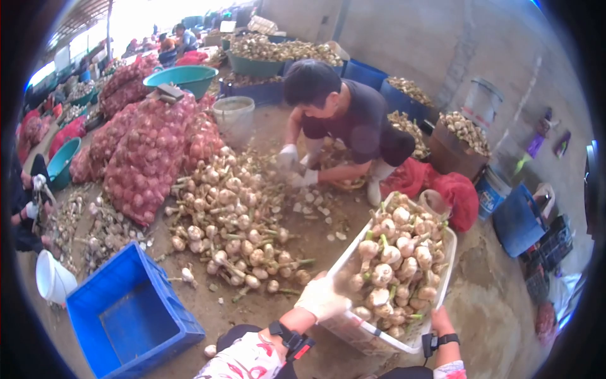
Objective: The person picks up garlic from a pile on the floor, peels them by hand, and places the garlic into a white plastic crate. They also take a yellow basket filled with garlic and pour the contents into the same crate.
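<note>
**White crate** [374, 338]: plastic, open-topped, heaped with garlic [394, 265], stalks still on. It is held off the floor and tilted, close in front of the wearer's knees. Its long axis runs from the near end away and slightly to the right.

**Left hand** [322, 297]: in a white glove. The fingers are folded over the white crate's left long rim, a little way up from the near end, clasping the rim firmly. There is a black band at the wrist. The forearm, in a flowered sleeve, rises from below with the elbow bent.

**Right hand** [435, 321]: at the white crate's near right corner, against the outer wall. The fingers are hidden behind the wall, so I cannot tell whether it clasps or only props. It also has a black wrist band.

- Both hands sit at the near end.
- The left reaches further along the crate than the right.
- The far end has no hand on it.

**Loose heap** [233, 215]: bulbs on the floor, just left of the white crate and running beyond it.

**Blue bin** [126, 316]: on the floor, well to the left of the white crate.

**Co-worker** [347, 120]: crouched beyond the white crate's far end, with gloved hands down among bulbs on the floor.

**Red net sacks** [145, 158]: piled beyond the loose heap, far left of the white crate.

**White bucket** [50, 278]: on its side, left of the blue bin and farthest from the white crate.
</note>
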The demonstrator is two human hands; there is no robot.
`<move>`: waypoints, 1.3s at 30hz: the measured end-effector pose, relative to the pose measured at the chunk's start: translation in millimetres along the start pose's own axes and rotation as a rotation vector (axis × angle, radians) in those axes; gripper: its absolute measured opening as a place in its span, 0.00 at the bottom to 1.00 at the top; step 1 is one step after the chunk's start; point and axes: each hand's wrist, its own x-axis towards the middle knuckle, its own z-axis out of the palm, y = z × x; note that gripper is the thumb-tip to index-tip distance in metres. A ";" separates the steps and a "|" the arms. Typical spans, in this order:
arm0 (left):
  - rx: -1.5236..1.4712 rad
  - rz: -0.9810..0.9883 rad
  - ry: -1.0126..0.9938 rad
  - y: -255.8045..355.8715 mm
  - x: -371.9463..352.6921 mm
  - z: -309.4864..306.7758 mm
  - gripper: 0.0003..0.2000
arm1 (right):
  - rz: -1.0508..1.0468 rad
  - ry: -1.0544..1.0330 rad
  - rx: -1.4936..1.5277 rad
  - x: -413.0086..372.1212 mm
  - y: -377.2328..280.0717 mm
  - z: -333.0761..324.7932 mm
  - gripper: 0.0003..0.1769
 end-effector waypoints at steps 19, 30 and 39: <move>-0.001 -0.016 -0.018 -0.2 2.6 1.4 0.38 | -0.003 0.014 -0.004 -12.1 -18.7 -3.1 0.20; -0.019 -0.080 -0.049 1.1 3.3 1.6 0.37 | -0.019 0.033 0.009 -12.7 -16.6 -2.2 0.20; 0.074 0.047 -0.006 -4.8 4.8 3.8 0.37 | -0.028 0.019 0.014 -12.8 -18.2 -3.5 0.20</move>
